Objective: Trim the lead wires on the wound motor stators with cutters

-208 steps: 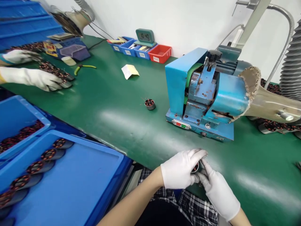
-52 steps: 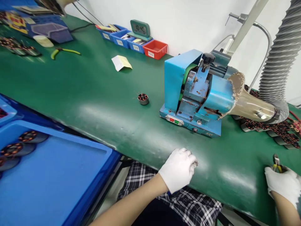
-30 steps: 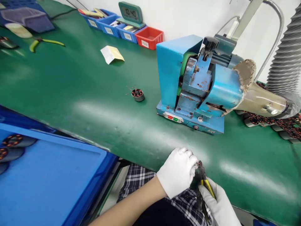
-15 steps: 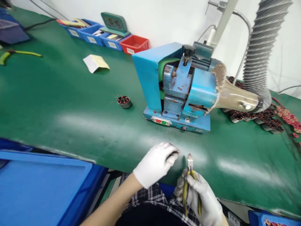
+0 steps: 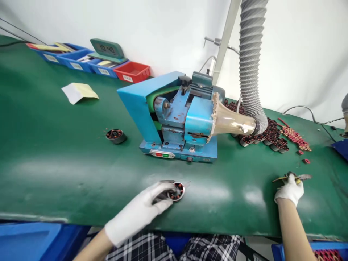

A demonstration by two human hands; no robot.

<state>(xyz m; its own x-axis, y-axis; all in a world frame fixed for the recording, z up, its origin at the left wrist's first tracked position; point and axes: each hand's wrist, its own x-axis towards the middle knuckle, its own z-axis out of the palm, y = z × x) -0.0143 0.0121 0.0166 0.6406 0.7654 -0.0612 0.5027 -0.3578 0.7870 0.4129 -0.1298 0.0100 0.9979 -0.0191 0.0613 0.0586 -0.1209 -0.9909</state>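
Note:
My left hand (image 5: 152,201), in a white glove, is closed around a small wound motor stator (image 5: 178,192) just above the front of the table. The stator's silver ring and copper windings face right, and thin wire ends stick out of it. Far to the right, my gloved right hand (image 5: 290,190) grips cutting pliers (image 5: 303,177) lying crosswise in the fingers, with the metal jaws pointing right. Another wound stator (image 5: 116,136) rests on the table left of the blue belt machine (image 5: 174,123).
Behind the machine's clear funnel lie many wound stators (image 5: 268,136) and pink rings (image 5: 295,138). A grey hose (image 5: 252,54) rises from the funnel. Blue bins (image 5: 77,65), a red bin (image 5: 133,72) and a digital clock (image 5: 107,49) line the wall. A folded paper (image 5: 78,92) lies left.
My right hand has swung far right with the pliers, which turned from upright to crosswise. A stator now shows plainly in my left hand. The view has shifted to the right.

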